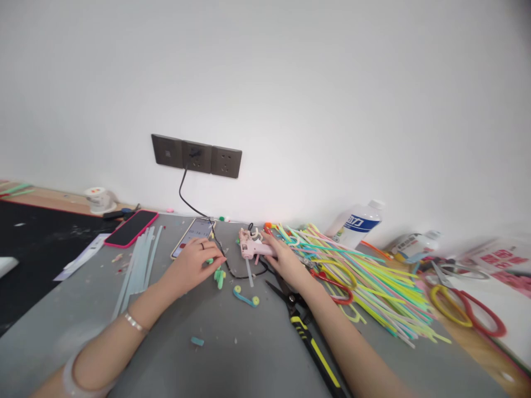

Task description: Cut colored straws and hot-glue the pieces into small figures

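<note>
A pink-edged phone (pixel 131 228) lies face up. Behind it, to the left, stands a white tub (pixel 100 201); a paper slip (pixel 81 258) and a black mat (pixel 37 243) lie left of it. Well to the phone's right stands a white bottle (pixel 355 225) with a blue label.

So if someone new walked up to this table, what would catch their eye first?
Probably the fan of bright pastel strips spread over the right side of the table. Next, the pink glue gun near the middle, under the right hand, and the phone with the hot-pink edge at the left.
</note>
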A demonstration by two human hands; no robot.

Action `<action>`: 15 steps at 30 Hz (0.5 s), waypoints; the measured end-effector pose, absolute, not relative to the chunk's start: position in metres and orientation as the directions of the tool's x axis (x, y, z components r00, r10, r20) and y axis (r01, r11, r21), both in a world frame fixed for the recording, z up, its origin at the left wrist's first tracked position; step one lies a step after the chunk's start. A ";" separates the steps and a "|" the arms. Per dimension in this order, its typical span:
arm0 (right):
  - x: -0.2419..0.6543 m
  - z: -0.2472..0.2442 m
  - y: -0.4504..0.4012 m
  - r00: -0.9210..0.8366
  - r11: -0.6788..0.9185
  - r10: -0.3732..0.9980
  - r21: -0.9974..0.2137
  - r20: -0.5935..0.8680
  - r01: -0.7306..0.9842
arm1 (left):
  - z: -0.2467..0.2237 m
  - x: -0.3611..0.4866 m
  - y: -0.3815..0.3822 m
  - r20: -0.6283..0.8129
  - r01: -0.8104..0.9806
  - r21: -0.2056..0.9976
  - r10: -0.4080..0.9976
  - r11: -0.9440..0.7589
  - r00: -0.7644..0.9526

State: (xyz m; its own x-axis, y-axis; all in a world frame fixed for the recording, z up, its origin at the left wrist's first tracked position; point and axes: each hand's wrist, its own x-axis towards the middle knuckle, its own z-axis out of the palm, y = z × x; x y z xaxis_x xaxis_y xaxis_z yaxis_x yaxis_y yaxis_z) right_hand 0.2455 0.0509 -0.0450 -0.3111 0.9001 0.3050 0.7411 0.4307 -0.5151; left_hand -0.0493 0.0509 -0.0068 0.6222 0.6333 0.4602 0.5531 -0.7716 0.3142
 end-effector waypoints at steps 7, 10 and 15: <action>0.247 -0.039 0.051 -0.364 0.529 0.841 -0.468 0.401 0.708 | -0.003 -0.045 0.044 0.418 0.462 0.331 0.566 -0.823 0.710; 0.249 -0.033 0.049 -0.369 0.553 0.817 -0.420 0.444 0.719 | -0.004 -0.040 0.037 0.362 0.382 0.316 0.483 -0.868 0.797; 0.252 -0.023 0.049 -0.304 0.527 0.812 -0.404 0.498 0.748 | -0.007 -0.034 0.026 0.308 0.347 0.261 0.419 -0.901 0.854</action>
